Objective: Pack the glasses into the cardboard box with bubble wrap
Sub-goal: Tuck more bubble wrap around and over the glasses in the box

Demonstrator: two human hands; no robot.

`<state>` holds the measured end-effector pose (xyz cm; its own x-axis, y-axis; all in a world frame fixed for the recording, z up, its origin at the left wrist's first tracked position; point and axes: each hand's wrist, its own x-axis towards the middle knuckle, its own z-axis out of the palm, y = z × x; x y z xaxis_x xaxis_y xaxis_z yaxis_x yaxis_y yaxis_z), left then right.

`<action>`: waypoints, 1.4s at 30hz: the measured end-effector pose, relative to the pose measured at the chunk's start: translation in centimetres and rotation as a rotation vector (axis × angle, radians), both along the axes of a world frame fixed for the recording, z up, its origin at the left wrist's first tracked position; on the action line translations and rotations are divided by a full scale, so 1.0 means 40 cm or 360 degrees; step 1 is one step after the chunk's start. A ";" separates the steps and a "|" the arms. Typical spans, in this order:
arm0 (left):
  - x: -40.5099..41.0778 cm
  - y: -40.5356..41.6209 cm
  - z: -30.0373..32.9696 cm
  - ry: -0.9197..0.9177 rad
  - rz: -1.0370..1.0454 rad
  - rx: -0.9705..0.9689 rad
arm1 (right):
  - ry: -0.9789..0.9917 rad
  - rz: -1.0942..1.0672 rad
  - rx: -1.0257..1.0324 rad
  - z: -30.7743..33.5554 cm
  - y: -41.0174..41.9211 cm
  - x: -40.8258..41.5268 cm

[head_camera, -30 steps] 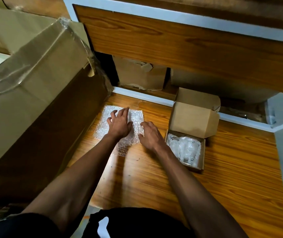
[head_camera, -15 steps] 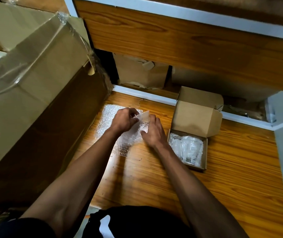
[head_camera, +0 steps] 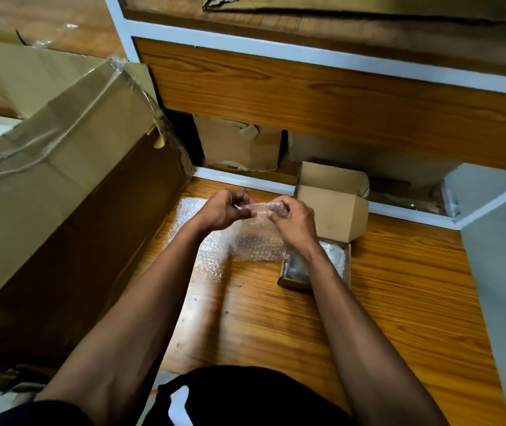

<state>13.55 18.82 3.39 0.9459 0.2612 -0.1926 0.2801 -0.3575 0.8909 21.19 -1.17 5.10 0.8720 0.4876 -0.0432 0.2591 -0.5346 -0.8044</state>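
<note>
Head view is showing both hands pinching the top edge of a bubble wrap sheet [head_camera: 245,241], left hand [head_camera: 224,209] and right hand [head_camera: 291,226] closed on it, lifting it off the wooden floor [head_camera: 399,302] just left of the small cardboard box [head_camera: 331,210]. Glasses [head_camera: 334,256] are lying inside that box, partly hidden by the right wrist, likely waiting to be cushioned.

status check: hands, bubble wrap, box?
Left hand and right hand both pinching the bubble wrap edge, lifted off the floor. Cardboard box open, wrapped glasses inside. Right forearm partly covers the box.
</note>
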 end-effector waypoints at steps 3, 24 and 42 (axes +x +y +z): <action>-0.011 -0.037 0.019 -0.0031 0.0048 -0.0241 | 0.0089 -0.0121 0.0127 0.042 -0.061 0.020; 0.045 -0.283 0.181 -0.0193 -0.0183 -0.0410 | 0.0192 0.0252 0.0035 0.162 -0.297 0.031; -0.054 -0.347 0.110 0.0009 0.0035 -0.1112 | 0.0976 -0.0139 0.0958 0.182 -0.381 0.001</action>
<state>11.40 4.94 7.77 0.9402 0.0934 -0.3275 0.2862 0.3044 0.9085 21.22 -16.42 12.37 0.8147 0.5108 -0.2745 -0.3359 0.0297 -0.9414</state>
